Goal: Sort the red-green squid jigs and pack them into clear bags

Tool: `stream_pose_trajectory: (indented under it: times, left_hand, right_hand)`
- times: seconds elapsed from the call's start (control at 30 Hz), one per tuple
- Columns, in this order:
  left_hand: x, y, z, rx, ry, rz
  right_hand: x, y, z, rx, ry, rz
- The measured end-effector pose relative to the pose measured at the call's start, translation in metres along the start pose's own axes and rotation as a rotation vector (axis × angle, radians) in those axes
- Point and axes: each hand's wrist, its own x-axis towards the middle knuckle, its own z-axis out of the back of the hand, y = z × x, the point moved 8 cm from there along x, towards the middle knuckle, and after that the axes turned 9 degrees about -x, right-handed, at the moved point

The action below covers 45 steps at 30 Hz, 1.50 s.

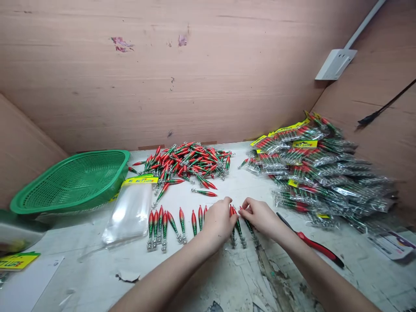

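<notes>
The left hand (218, 222) lay curled, fingertips at the lures (239, 229) in the near row, its grip impossible to tell; the right hand (260, 216) pinched one's red tip. Their hooked crowns could have snagged a finger or tangled neighbours, like the loose pile (190, 162) behind.

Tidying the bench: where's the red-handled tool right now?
In the head view the red-handled tool lies on the table to the right, just beyond the wrist of the right hand, between that arm and the pile of bagged lures.

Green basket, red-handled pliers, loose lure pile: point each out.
green basket (74, 180), head view, mesh floor
red-handled pliers (312, 244), head view, red handle
loose lure pile (188, 160), head view, heap's middle
</notes>
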Motion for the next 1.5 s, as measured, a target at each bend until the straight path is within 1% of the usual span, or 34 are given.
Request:
stream_pose_trajectory:
  times: [0.03,0.1,0.17,0.23,0.33,0.43,0.53,0.6,0.67,0.77,0.83,0.9,0.97,1.07,1.17,1.23,1.33,1.43,1.5]
  left_hand:
    - [0.0,0.001,0.005,0.05,-0.027,-0.01]
    - [0.006,0.007,0.022,0.149,-0.09,-0.033]
    - [0.019,0.015,0.043,0.245,-0.137,-0.068]
    - [0.036,0.021,0.057,0.331,-0.128,-0.137]
    - [0.058,0.025,0.064,0.424,-0.051,-0.277]
    - [0.068,0.025,0.06,0.457,0.005,-0.379]
    - [0.07,0.027,0.061,0.427,0.004,-0.421]
    - [0.071,0.03,0.07,0.368,-0.043,-0.416]
    - [0.072,0.035,0.087,0.27,-0.121,-0.39]
    - [0.067,0.044,0.119,0.05,-0.286,-0.333]
    - [0.056,0.049,0.138,-0.131,-0.411,-0.295]
    - [0.042,0.051,0.147,-0.331,-0.488,-0.261]
    - [0.028,0.048,0.145,-0.52,-0.482,-0.232]
    - [0.012,0.038,0.131,-0.769,-0.38,-0.189]
    - [0.001,0.033,0.114,-1.165,-0.269,-0.068]
    - [-0.005,0.031,0.104,-1.353,-0.213,0.024]
    - [-0.01,0.026,0.094,-1.399,-0.132,0.085]
    - [-0.012,0.021,0.086,-1.394,-0.047,0.084]
    - [-0.013,0.018,0.084,-1.374,-0.014,0.074]
  right_hand:
    - [0.001,0.003,0.004,-0.028,-0.027,0.024]
    - [0.007,0.017,0.013,-0.069,-0.074,0.094]
    - [0.015,0.038,0.018,-0.096,-0.1,0.187]
    - [0.025,0.063,0.017,-0.123,-0.108,0.276]
    - [0.04,0.096,0.006,-0.175,-0.111,0.363]
    - [0.05,0.112,-0.005,-0.2,-0.104,0.399]
    - [0.053,0.112,-0.008,-0.162,-0.103,0.422]
    - [0.054,0.105,-0.005,-0.097,-0.107,0.424]
    - [0.055,0.094,0.001,0.0,-0.111,0.414]
    - [0.053,0.077,0.011,0.212,-0.127,0.395]
    - [0.049,0.067,0.021,0.389,-0.14,0.386]
    - [0.043,0.06,0.033,0.573,-0.141,0.386]
    - [0.035,0.056,0.046,0.743,-0.125,0.398]
    - [0.023,0.052,0.065,0.966,-0.082,0.412]
    - [0.016,0.051,0.076,1.278,0.013,0.389]
    - [0.012,0.053,0.077,1.419,0.078,0.372]
    - [0.005,0.061,0.072,1.433,0.144,0.366]
    - [-0.002,0.074,0.063,1.405,0.214,0.381]
    - [-0.006,0.081,0.059,1.402,0.251,0.401]
